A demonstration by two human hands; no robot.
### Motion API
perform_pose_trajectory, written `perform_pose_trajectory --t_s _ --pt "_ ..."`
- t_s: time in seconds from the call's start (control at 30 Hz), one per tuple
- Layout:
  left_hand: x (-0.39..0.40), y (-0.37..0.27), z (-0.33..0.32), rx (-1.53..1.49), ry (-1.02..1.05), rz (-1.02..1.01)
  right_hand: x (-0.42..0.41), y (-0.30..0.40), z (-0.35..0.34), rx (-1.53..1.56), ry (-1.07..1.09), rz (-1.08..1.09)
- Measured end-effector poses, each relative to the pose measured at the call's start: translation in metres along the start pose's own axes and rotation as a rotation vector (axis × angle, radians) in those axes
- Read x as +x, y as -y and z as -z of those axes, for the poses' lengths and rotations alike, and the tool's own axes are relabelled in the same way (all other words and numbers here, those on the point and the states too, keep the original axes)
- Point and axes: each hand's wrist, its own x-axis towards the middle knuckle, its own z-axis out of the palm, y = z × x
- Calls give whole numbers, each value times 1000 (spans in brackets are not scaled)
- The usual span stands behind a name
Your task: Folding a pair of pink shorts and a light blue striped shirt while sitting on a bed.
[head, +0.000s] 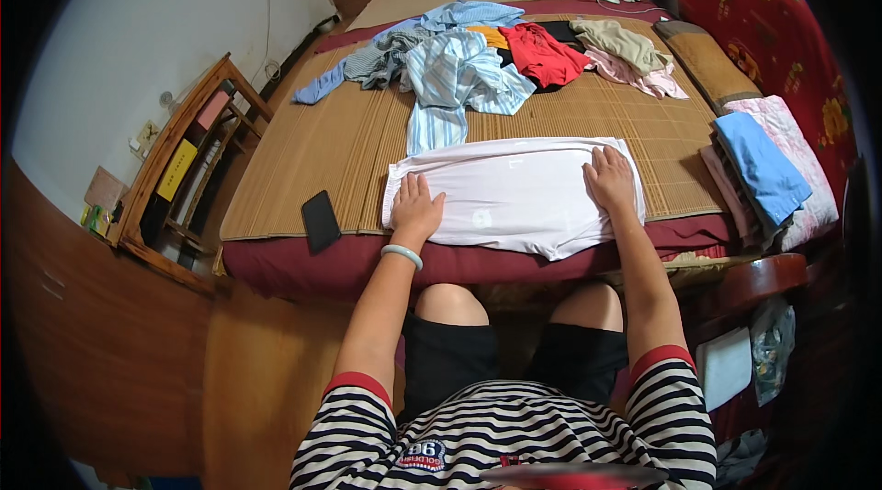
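A pale pink pair of pants (510, 194), one leg laid over the other, lies flat along the near edge of a bed with a bamboo mat. Its gathered end is at the left. My left hand (417, 206), with a pale bangle on the wrist, rests palm down on that left end, fingers a little apart. Flat on the garment's right part is my right hand (610, 178), fingers spread. Neither hand grips the cloth. Just beyond the garment, a blue-and-white striped cloth (448, 77) lies crumpled, its lower end reaching the garment's far edge.
A black phone (321, 222) lies left on the mat (275, 173). Farther back are a red garment (544, 56) and other loose clothes. Folded clothes (761, 166) are stacked at the right edge, near a wooden stool (761, 280). A wooden shelf (186, 180) stands left.
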Motion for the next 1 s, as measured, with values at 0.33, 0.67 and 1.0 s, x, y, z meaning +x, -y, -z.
perform_pose_trajectory --t_s 0.33,0.67,1.0 --pt "-21 -154 10 -130 51 -418 -3 -10 -11 -21 -83 6" --pt "38 -79 5 -132 -42 -112 -3 -13 -9 -13 -63 -13" --pt "32 -56 -14 -148 -223 4 0 -12 -9 -40 16 -25"
